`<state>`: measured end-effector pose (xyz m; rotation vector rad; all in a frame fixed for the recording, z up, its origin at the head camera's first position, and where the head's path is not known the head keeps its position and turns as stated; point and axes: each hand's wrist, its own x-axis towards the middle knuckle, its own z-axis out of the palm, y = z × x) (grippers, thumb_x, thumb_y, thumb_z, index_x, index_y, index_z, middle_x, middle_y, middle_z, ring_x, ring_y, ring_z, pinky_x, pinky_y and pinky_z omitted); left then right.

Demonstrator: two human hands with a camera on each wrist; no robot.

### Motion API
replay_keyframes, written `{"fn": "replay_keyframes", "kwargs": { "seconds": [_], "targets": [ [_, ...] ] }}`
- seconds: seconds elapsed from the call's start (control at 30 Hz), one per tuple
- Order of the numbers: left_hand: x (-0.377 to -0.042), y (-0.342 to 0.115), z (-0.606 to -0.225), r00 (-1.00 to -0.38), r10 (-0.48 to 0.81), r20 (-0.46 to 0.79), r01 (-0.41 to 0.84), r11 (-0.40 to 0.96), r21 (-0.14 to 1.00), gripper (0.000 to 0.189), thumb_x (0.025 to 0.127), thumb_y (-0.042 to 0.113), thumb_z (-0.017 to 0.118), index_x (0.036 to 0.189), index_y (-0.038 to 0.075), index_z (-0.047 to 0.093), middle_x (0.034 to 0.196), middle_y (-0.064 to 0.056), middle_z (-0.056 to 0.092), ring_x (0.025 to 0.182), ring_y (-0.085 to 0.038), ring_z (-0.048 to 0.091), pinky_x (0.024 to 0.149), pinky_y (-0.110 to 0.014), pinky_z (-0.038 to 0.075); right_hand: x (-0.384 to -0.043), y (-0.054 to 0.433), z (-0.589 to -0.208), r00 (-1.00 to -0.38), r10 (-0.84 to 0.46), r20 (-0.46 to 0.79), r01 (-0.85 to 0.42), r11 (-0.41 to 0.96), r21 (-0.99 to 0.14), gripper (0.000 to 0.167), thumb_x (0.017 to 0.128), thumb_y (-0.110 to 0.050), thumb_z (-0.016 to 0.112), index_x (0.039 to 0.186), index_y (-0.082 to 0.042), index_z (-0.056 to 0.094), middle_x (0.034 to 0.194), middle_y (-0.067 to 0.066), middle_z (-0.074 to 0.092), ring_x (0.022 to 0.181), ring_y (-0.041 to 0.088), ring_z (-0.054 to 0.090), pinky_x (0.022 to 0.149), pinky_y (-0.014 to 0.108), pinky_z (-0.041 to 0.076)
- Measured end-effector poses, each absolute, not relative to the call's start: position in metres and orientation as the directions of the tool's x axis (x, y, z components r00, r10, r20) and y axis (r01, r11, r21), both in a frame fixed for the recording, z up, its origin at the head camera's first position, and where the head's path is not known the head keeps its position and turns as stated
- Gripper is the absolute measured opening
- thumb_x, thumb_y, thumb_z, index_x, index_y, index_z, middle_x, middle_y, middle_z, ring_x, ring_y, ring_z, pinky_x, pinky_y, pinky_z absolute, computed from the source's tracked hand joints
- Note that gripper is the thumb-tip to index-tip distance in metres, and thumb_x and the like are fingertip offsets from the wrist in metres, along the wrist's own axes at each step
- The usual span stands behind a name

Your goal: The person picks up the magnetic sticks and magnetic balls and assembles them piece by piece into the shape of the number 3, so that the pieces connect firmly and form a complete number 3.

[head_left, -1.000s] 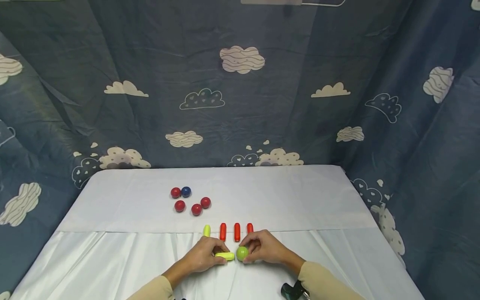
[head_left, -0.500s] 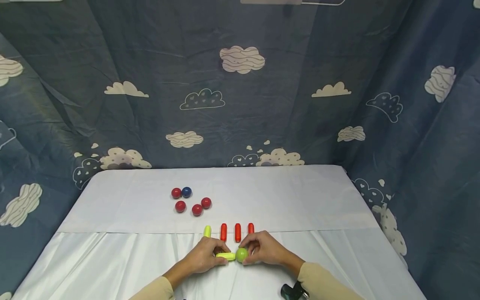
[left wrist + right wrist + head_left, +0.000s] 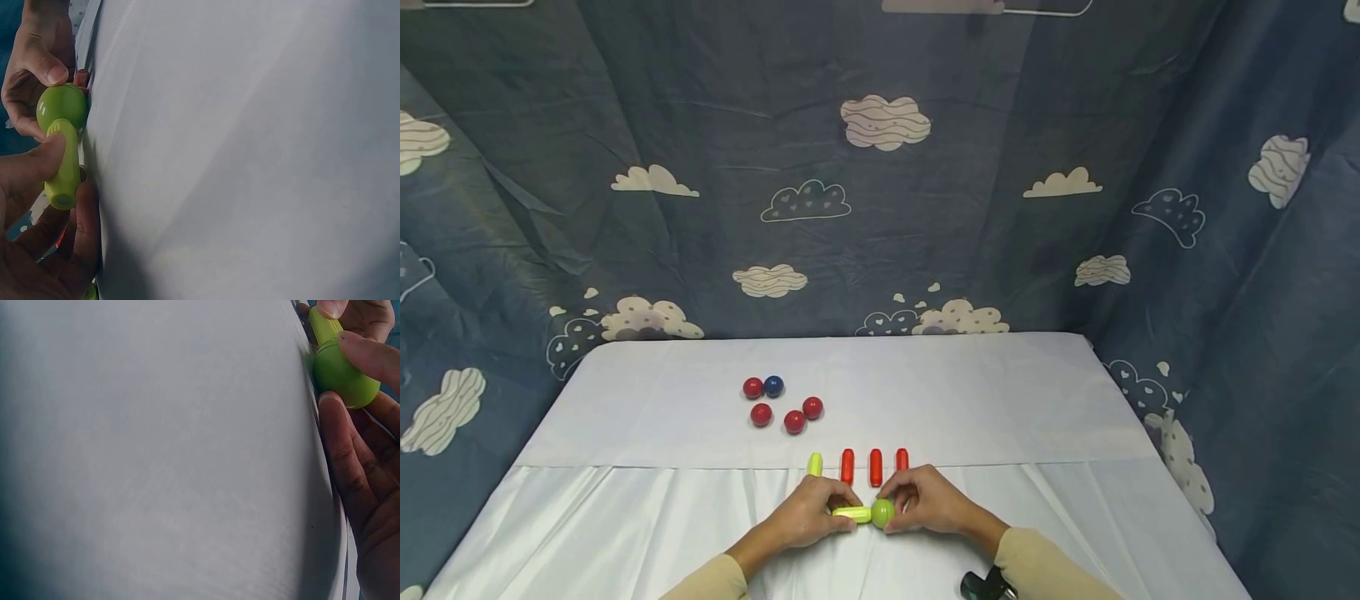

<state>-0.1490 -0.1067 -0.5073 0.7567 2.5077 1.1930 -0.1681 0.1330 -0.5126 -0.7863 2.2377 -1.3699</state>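
Observation:
Low over the front half of the white table, my left hand [image 3: 808, 510] pinches a yellow-green magnetic rod [image 3: 853, 514] between thumb and fingers. A green ball [image 3: 883, 512] touches the rod's right end, and my right hand [image 3: 931, 502] grips it from the right. In the left wrist view the rod [image 3: 62, 172] points straight into the ball [image 3: 61, 107], end against surface. The right wrist view shows the ball [image 3: 345, 375] between thumb and fingertips, with the ribbed rod [image 3: 325, 326] behind it.
Beyond my hands lie another yellow-green rod [image 3: 815, 463] and three red rods [image 3: 876, 467], partly hidden at the sides. Farther back sit several red balls [image 3: 794, 422] and a blue ball [image 3: 773, 386]. A black object [image 3: 983, 586] is near my right sleeve.
A small gap between the rod and the ball has closed, and they now touch. My hands otherwise stay in place; the whole view has shifted very slightly.

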Motion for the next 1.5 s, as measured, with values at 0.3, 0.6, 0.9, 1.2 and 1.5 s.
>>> {"fn": "replay_keyframes", "kwargs": {
  "seconds": [0.3,0.6,0.9,1.2,1.5],
  "targets": [
    [-0.149,-0.107,-0.506,-0.828,0.56,-0.018,0.341,0.529,0.777,0.018,0.076,0.013,0.08,0.092,0.011,0.073,0.079,0.01,0.066,0.072,0.003,0.054,0.068,-0.021,0.046,-0.167,0.134,-0.513,-0.762,-0.646,-0.041,-0.262,0.366,-0.893,0.033,0.07,-0.008,0.085,0.099,-0.007,0.071,0.092,-0.003,0.069,0.067,0.003,0.06,0.056,0.021,0.05],
    [-0.15,-0.107,-0.506,-0.829,0.559,-0.012,0.341,0.522,0.782,0.017,0.076,0.012,0.081,0.091,0.011,0.072,0.078,0.011,0.064,0.072,0.001,0.054,0.067,-0.02,0.046,-0.165,0.132,-0.513,-0.776,-0.629,-0.044,-0.25,0.37,-0.895,0.034,0.069,-0.001,0.084,0.1,-0.003,0.07,0.094,0.006,0.069,0.067,0.004,0.058,0.056,0.019,0.048],
    [-0.15,-0.108,-0.506,-0.828,0.56,0.001,0.353,0.52,0.777,0.017,0.076,0.012,0.08,0.09,0.01,0.072,0.077,0.011,0.063,0.071,0.0,0.054,0.067,-0.02,0.046,-0.154,0.127,-0.481,-0.775,-0.631,-0.035,-0.254,0.36,-0.898,0.032,0.069,0.006,0.081,0.099,0.005,0.068,0.094,0.014,0.069,0.066,0.006,0.058,0.055,0.019,0.047],
    [-0.148,-0.115,-0.501,-0.832,0.554,0.029,0.363,0.504,0.783,0.019,0.077,0.013,0.08,0.092,0.008,0.071,0.075,0.01,0.063,0.068,0.0,0.054,0.064,-0.02,0.047,-0.161,0.129,-0.504,-0.781,-0.622,-0.062,-0.247,0.398,-0.883,0.034,0.07,0.004,0.082,0.101,0.001,0.069,0.09,0.008,0.069,0.066,0.007,0.059,0.056,0.019,0.047],
    [-0.152,-0.133,-0.487,-0.88,0.475,0.034,0.305,0.508,0.805,0.019,0.08,0.011,0.077,0.096,0.004,0.07,0.076,0.007,0.062,0.068,-0.002,0.054,0.063,-0.021,0.048,-0.165,0.133,-0.509,-0.776,-0.627,-0.074,-0.228,0.387,-0.894,0.034,0.07,-0.006,0.085,0.1,-0.006,0.07,0.084,-0.001,0.067,0.067,0.005,0.059,0.057,0.021,0.049]
  ]
}}
